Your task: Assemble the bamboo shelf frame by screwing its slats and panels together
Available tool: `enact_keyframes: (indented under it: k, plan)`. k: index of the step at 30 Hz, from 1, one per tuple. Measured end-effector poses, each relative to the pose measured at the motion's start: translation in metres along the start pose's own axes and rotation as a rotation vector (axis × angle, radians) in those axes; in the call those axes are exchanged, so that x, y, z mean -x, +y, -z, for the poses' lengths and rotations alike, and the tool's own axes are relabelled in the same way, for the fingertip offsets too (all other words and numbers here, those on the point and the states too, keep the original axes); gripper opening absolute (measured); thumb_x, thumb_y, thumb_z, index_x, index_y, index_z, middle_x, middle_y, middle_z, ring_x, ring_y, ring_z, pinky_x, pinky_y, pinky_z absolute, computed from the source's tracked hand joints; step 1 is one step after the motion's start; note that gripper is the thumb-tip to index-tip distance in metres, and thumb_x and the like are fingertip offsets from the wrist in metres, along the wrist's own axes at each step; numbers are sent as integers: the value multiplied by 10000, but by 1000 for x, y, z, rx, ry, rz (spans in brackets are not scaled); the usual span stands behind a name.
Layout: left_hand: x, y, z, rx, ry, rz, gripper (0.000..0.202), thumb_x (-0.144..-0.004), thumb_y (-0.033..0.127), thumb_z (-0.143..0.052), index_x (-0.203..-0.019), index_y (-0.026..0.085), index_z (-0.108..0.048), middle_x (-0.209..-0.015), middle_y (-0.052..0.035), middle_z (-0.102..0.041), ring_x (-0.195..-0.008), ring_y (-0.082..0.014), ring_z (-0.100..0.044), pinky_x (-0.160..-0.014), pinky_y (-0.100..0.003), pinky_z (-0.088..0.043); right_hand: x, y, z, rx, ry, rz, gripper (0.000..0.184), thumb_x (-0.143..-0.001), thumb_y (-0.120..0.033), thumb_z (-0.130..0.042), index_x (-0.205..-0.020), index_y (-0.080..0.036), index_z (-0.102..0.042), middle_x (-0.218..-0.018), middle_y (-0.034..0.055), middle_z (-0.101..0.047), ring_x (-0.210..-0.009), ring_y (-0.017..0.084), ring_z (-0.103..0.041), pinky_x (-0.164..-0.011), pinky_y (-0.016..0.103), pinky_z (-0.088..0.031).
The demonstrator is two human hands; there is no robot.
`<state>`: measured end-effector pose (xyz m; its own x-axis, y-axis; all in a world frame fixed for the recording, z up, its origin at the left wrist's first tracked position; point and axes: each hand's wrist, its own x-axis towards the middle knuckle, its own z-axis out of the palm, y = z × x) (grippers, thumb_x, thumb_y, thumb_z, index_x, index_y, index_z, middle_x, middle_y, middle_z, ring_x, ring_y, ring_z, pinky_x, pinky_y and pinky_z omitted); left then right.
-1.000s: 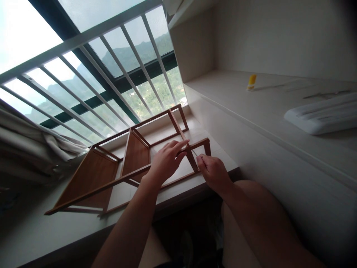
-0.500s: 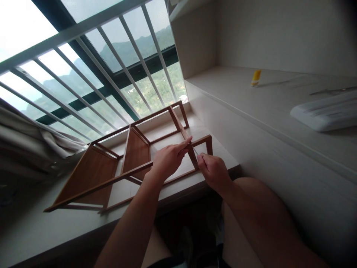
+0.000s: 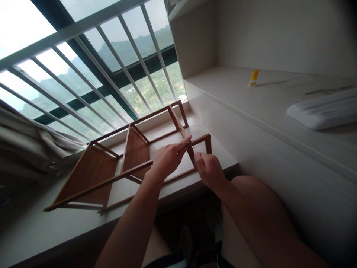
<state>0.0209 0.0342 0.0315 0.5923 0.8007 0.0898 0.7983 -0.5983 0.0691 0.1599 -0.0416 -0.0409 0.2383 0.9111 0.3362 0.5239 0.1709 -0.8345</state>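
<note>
A wooden shelf rack [image 3: 93,175] lies on its side along the window ledge [image 3: 36,227], its slanted end strut between the person's fingertips. The left hand [image 3: 167,159] grips the front rail, forefinger stretched along the strut. The clenched right hand [image 3: 208,169] has closed in against the strut, hiding the thin metal piece seen a moment ago.

The rack [image 3: 134,152] is plain reddish brown. The window railing [image 3: 69,33] is white and the frame [image 3: 92,95] behind it is dark green. The ledge [image 3: 220,152] is pale beige. The small bottle [image 3: 253,77] is yellow, and the ridged object [image 3: 320,111] is white.
</note>
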Motion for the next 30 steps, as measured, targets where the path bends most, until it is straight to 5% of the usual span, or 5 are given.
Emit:
enact_keyframes:
  k: [6, 16, 22, 30]
  plan:
    - [0, 1, -1, -11, -3, -2, 479, -969, 467, -375, -1446, 466, -332, -934, 10, -726, -809, -192, -668, -672, -258, -424, 1, -2, -8, -441, -36, -183, 516, -974, -379, -309, -501, -212, -427, -439, -11, -472, -457, 121, -452, -533, 253, -367]
    - [1, 2, 0, -28, 12, 2, 475, -971, 463, -370, -1444, 478, -326, -958, 14, -731, -835, -207, -674, -646, -265, -405, -1, -9, -3, -178, -7, -189, 441, -945, -368, -364, -545, -211, -468, -495, 6, -534, -513, 140, -506, -577, 267, -366]
    - [1, 4, 0, -30, 16, 7, 470, -972, 453, -379, -1438, 491, -327, -958, 21, -735, -850, -214, -677, -654, -271, -405, -8, -9, -2, -630, -156, -335, 355, -850, -245, -353, -496, -229, -340, -380, -30, -433, -366, 100, -368, -407, 237, -271]
    - [1, 4, -1, -20, 18, 26, 482, -965, 446, -405, -1442, 476, -333, -949, 15, -737, -852, -208, -677, -677, -268, -418, -8, -17, -6, -929, -128, -498, 283, -803, -268, -356, -526, -239, -305, -350, -59, -350, -318, 80, -265, -347, 225, -149]
